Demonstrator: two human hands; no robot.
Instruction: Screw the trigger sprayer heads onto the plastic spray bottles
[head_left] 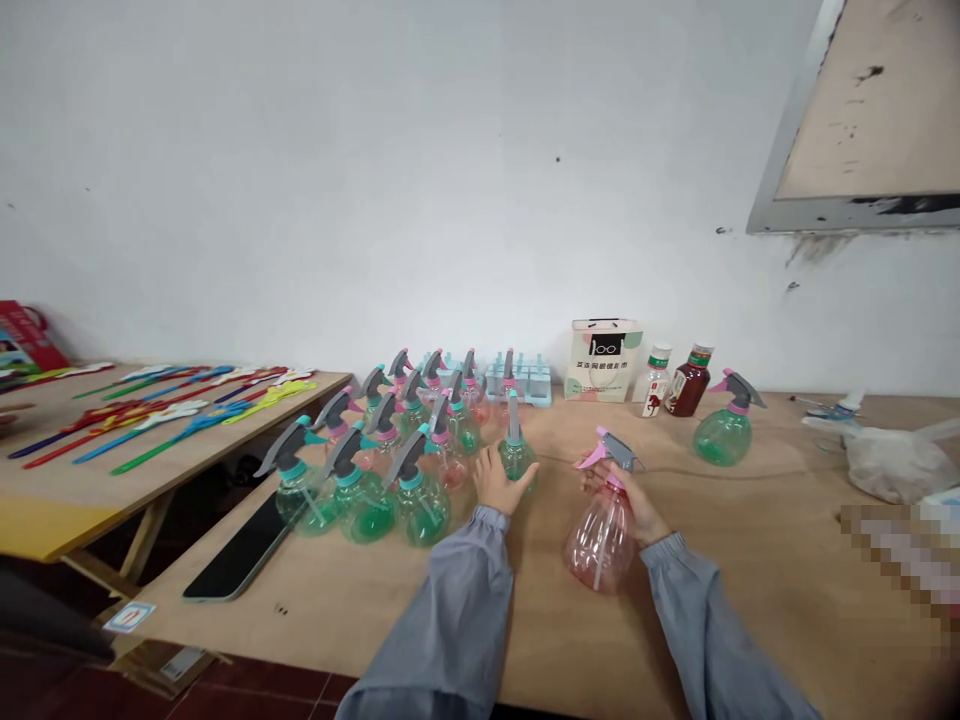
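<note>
My right hand [628, 495] is wrapped round the neck of a pink clear spray bottle [600, 545] with a grey and pink trigger head. That bottle stands upright or nearly so; whether its base touches the table cannot be told. My left hand [504, 482] is at a green spray bottle [516, 452], fingers spread along its left side and thumb stretched out on its right. Left of this hand, several green and pink spray bottles stand in close rows, among them a green one [422, 512] at the front. Another green spray bottle [721, 435] with a pink collar stands apart at right.
A black phone [240, 545] lies at the table's left edge. Light-blue racks [536, 385], a paper bag [602, 365], a white bottle [655, 385] and a dark red bottle [688, 385] line the wall. At right sits a plastic bag [892, 465]. Colourful hand-shaped sticks [165, 415] cover another table.
</note>
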